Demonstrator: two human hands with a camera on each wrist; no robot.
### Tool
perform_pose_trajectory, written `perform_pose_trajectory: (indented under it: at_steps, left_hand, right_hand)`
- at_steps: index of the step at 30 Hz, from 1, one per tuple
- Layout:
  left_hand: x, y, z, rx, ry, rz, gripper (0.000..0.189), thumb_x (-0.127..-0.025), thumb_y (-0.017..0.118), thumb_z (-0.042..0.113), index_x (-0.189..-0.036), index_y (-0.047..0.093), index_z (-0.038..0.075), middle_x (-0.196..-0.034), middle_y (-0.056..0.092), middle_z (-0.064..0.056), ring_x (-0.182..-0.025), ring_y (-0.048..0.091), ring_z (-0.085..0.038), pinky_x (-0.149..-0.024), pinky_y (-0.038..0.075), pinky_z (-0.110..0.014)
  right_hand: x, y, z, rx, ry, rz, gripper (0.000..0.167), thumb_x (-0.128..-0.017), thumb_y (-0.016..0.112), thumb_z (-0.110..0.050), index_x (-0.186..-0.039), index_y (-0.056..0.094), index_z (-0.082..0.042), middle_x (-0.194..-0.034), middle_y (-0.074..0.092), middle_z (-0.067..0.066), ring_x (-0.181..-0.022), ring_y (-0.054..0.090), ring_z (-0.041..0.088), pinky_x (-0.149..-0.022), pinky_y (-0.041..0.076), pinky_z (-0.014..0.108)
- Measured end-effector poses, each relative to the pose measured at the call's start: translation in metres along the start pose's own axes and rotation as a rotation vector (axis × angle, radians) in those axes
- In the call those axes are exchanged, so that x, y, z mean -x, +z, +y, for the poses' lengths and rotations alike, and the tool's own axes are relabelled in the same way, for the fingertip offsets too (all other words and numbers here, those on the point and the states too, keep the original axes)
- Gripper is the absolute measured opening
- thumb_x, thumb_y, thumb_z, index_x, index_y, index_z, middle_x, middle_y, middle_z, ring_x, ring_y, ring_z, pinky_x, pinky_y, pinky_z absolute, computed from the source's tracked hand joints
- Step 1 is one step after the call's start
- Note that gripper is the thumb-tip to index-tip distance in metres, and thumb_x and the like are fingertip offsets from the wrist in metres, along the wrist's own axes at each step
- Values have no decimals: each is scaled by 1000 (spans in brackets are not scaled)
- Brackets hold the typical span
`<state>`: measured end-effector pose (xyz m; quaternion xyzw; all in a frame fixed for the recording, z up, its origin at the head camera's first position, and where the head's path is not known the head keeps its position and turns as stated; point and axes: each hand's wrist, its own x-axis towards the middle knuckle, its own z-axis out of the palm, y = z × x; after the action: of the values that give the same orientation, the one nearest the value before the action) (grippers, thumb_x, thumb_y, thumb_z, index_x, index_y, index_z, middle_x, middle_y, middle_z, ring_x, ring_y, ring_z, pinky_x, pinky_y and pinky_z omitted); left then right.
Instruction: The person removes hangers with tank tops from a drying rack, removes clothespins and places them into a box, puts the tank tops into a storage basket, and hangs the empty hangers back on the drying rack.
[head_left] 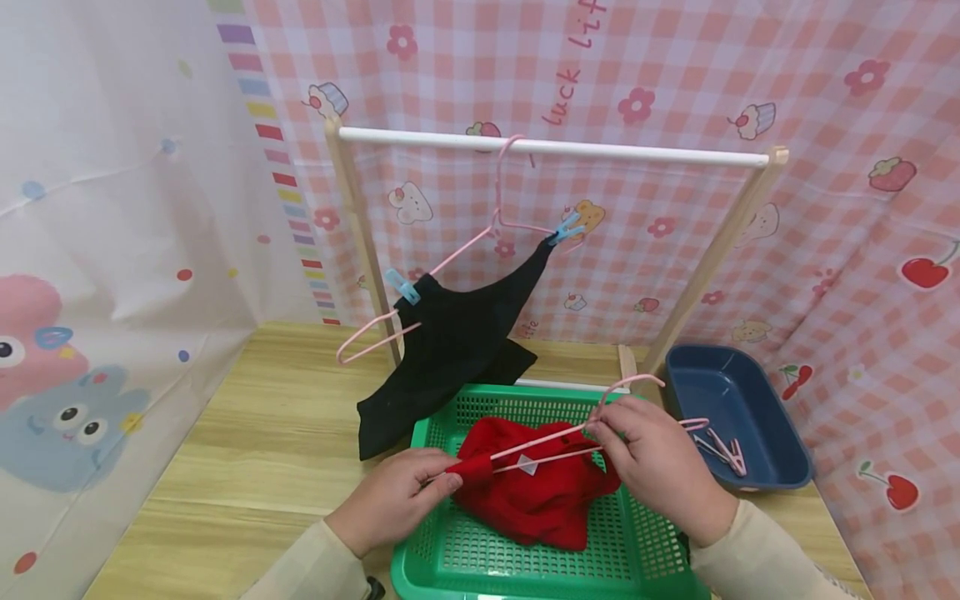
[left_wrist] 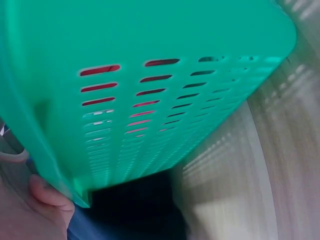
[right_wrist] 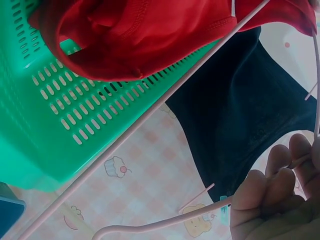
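Observation:
A red garment [head_left: 536, 492], seemingly underwear with a small white tag, lies partly in the green basket [head_left: 525, 575]. My left hand [head_left: 408, 492] pinches its edge around one end of a pink hanger [head_left: 540, 440]. With curled fingers, my right hand [head_left: 656, 462] grips the same hanger near the base of its hook. In the right wrist view the hanger's long bar crosses the red cloth [right_wrist: 165, 35], and the right hand [right_wrist: 280, 195] holds the upper wire. The left wrist view mostly shows the basket's slotted side [left_wrist: 145, 95].
Behind the basket, a black garment [head_left: 465, 333] hangs by light blue clothespins [head_left: 403, 286] from another pink hanger [head_left: 465, 248] on a white rod [head_left: 637, 151] with wooden legs. A blue bin [head_left: 757, 417] holding clothespins [head_left: 727, 454] stands at right on the wooden table [head_left: 210, 467].

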<state>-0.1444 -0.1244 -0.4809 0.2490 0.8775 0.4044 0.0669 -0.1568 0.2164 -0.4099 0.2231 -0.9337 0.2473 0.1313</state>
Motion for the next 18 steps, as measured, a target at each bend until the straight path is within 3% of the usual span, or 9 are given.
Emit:
perform_pose_trajectory:
  at_steps: [10,18]
  left_hand:
    - [-1,2,-2,9,64,53,27,-110,56,37,-97,75,22,-97,66,16,-91,59,-4,-83,54,-27]
    - [0,3,-3,8,76,73,26,-110,55,34,-102,78,24,-105,70,16,-98,63,-4,-90,56,-30]
  right_hand:
    - [1,1,2,-4,-5,13,15,-97,75,-14,-92,74,-28,-97,69,-12,-91,62,5,-74,51,30]
    - [2,1,2,-24,-1,-1,17,-98,74,-14,-91,73,-30,-96,68,-13,-88,60,3,-71,49,27]
